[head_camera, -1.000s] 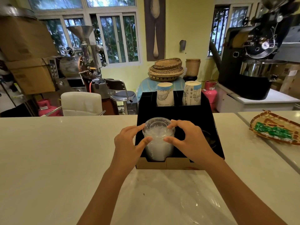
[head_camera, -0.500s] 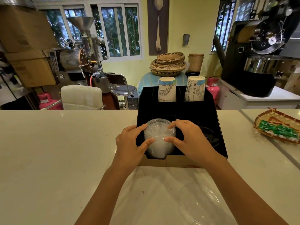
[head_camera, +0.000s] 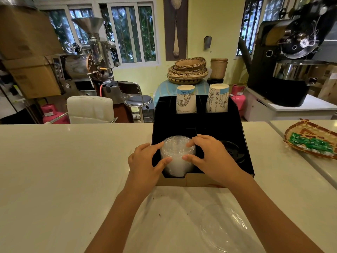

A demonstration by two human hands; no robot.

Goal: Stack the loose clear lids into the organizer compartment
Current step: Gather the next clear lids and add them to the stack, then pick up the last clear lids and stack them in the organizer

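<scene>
Both hands, left and right, clasp the lid stack standing in the organizer's front-left compartment; one loose lid lies on the desk.

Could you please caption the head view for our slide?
Both hands, left and right, steady a stack of clear lids in the black organizer.

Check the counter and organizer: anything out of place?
One loose clear lid lies on the counter near the right forearm, outside the organizer. The lid stack sits upright between both hands.
</scene>
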